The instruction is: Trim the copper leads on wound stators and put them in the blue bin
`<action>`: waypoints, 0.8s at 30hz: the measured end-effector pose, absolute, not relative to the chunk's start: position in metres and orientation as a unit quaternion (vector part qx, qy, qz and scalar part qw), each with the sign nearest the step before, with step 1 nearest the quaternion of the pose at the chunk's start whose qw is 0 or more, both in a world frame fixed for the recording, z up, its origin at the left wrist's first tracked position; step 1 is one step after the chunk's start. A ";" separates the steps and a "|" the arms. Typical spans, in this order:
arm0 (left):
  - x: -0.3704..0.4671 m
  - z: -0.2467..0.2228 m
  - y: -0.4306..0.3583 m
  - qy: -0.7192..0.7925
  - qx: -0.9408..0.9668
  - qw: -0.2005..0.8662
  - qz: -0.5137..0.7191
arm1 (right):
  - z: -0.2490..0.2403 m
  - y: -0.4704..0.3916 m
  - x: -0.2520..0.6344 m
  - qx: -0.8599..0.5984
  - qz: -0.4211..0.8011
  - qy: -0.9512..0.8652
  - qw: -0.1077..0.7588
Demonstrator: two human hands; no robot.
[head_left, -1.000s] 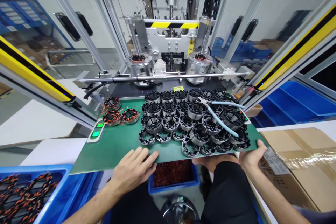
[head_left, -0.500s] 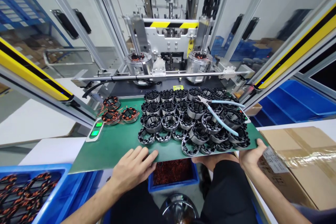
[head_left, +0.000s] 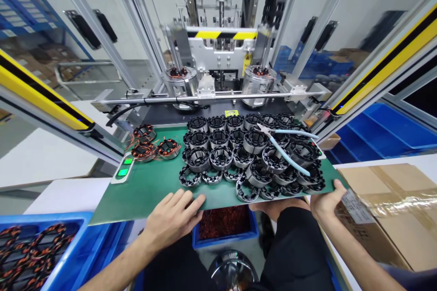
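Observation:
My left hand (head_left: 175,213) rests on the front edge of the green work surface (head_left: 150,193), fingers slightly spread and holding nothing. At the right front corner, my right hand (head_left: 327,200) grips the edge of that surface, thumb on top and fingers hidden below. Several black and silver stator cores (head_left: 221,157) stand in rows and stacks between the hands, some piled two high. Pliers with light blue handles (head_left: 285,152) lie open across the right-hand stacks. Several stators wound with copper wire (head_left: 168,148) lie at the left back.
Behind stands a machine with two metal cylinders (head_left: 181,86) and a horizontal rod (head_left: 218,98). A blue bin (head_left: 82,236) of wound stators is at lower left, a cardboard box (head_left: 392,191) at right, and a bin of reddish bits (head_left: 256,232) below the front edge.

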State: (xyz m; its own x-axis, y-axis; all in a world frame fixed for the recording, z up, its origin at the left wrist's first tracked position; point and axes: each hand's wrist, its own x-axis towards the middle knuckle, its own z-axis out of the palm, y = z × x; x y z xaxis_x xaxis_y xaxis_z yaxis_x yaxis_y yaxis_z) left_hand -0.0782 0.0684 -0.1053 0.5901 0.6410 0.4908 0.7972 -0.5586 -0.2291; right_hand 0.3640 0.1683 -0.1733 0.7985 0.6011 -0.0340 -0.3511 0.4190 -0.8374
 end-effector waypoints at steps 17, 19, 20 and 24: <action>-0.078 -0.104 0.068 -0.413 -0.864 0.222 -0.181 | -0.169 0.167 0.362 -0.467 0.286 -0.152 0.823; -0.078 -0.104 0.068 -0.414 -0.864 0.224 -0.179 | -0.169 0.166 0.362 -0.472 0.292 -0.147 0.819; -0.078 -0.104 0.068 -0.415 -0.863 0.225 -0.179 | -0.169 0.166 0.362 -0.472 0.294 -0.145 0.818; -0.078 -0.105 0.068 -0.416 -0.862 0.223 -0.182 | -0.169 0.167 0.362 -0.464 0.292 -0.144 0.824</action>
State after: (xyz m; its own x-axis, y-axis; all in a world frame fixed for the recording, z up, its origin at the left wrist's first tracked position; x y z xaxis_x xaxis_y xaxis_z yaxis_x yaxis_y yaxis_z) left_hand -0.0778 0.0677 -0.1046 0.5873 0.6366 0.4998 0.7991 -0.5540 -0.2334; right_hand 0.3620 0.1666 -0.1694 0.7880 0.6148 -0.0345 -0.3485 0.3991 -0.8481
